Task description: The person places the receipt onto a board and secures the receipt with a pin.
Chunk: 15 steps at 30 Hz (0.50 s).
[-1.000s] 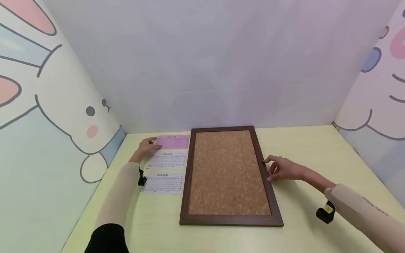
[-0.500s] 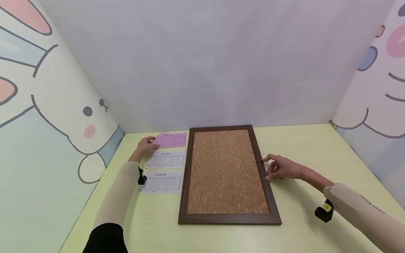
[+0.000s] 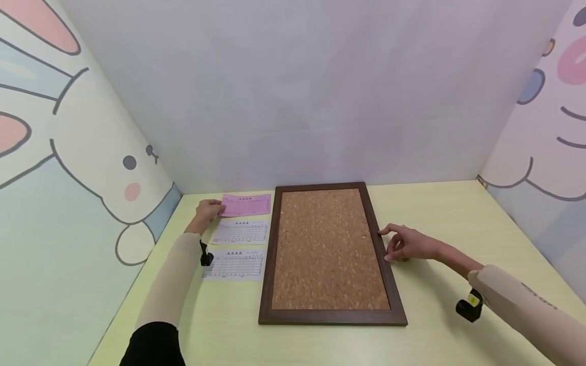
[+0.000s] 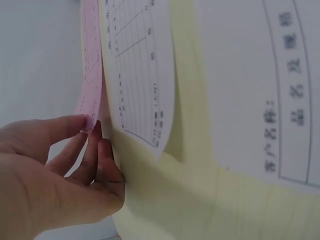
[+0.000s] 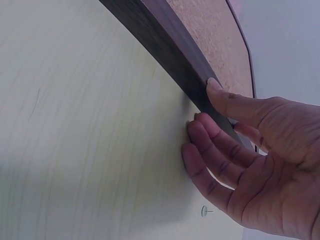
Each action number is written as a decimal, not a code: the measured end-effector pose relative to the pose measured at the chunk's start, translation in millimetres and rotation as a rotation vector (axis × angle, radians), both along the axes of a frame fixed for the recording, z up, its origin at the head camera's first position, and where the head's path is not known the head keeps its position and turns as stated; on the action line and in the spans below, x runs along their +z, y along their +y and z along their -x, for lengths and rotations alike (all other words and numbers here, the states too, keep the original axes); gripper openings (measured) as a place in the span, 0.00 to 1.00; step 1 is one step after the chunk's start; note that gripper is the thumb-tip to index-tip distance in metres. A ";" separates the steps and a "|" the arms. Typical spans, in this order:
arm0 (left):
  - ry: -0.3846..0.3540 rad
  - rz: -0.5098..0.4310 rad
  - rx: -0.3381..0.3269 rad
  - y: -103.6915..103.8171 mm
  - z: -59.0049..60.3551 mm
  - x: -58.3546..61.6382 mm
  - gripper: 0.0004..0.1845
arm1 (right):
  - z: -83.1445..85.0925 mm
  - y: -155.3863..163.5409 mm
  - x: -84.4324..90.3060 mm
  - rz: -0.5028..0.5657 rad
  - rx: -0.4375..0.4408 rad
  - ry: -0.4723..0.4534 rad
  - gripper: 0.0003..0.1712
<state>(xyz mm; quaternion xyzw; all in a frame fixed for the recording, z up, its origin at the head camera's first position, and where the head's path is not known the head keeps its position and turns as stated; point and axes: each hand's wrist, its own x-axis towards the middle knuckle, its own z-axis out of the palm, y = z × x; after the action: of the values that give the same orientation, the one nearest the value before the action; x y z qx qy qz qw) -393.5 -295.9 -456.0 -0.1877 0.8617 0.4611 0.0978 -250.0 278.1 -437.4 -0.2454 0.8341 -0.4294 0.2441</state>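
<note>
A pale yellow-green surface [image 3: 448, 213] filled the lower frame, walled by cartoon-rabbit panels — plain grey behind. At upper left of the surface, the left hand [image 3: 207, 211] pinched the pink slip [image 3: 247, 204], its corner lifted, fingers [image 4: 75, 125] clamped on it. Two white forms [image 3: 238, 249] lay below. Right hand [image 3: 412, 244] touched the cork board [image 3: 327, 246] frame at centre, fingers relaxed, near a thumbtack [image 5: 205, 211].
</note>
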 end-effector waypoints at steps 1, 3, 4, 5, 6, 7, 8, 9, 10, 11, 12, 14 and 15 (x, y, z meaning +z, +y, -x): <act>0.001 -0.009 0.024 -0.7 -0.1 0.0 0.26 | 0.2 1.1 -1.4 0.003 0.011 0.020 0.39; -0.004 -0.019 0.051 -3.8 0.7 0.0 0.25 | 0.3 2.1 -2.2 -0.003 0.013 0.035 0.39; -0.005 -0.023 0.047 -5.5 0.7 0.2 0.25 | 0.5 2.2 -2.4 -0.013 0.007 0.041 0.39; -0.008 -0.031 0.045 -7.4 1.2 0.0 0.25 | 0.1 2.2 -1.1 -0.020 0.003 0.044 0.39; -0.013 -0.043 0.042 -8.8 0.6 1.0 0.26 | -0.1 1.6 0.5 -0.030 -0.002 0.048 0.39; -0.010 -0.066 0.033 -10.1 -1.4 2.3 0.26 | -0.2 1.0 2.3 -0.042 -0.004 0.051 0.39; -0.003 -0.089 0.018 -11.4 -4.7 5.0 0.26 | -0.5 -0.1 5.3 -0.053 -0.010 0.041 0.40; 0.003 -0.119 0.007 -12.2 -8.8 8.6 0.27 | -0.4 -0.8 7.5 -0.061 -0.010 0.041 0.40; 0.009 -0.152 0.004 -13.0 -13.0 12.8 0.27 | -0.2 -1.5 9.7 -0.072 -0.013 0.039 0.39; 0.012 -0.194 0.013 -14.2 -16.7 17.3 0.27 | 0.1 -1.9 11.8 -0.076 -0.011 0.038 0.39; 0.016 -0.236 0.015 -15.3 -20.8 22.4 0.27 | 1.0 -2.4 13.1 -0.082 -0.013 0.039 0.39; 0.015 -0.309 0.013 -18.7 -26.3 31.4 0.28 | 2.3 -1.8 15.3 -0.093 -0.021 0.043 0.38; 0.006 -0.342 0.025 -20.2 -27.1 34.8 0.28 | 2.9 -1.5 16.2 -0.097 -0.027 0.051 0.38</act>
<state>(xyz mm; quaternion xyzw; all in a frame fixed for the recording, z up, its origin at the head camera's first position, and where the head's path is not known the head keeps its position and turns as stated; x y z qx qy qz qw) -366.3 -316.2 -421.2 -0.1778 0.7685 0.6028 0.1200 -252.9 276.6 -421.2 -0.2329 0.8631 -0.3852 0.2289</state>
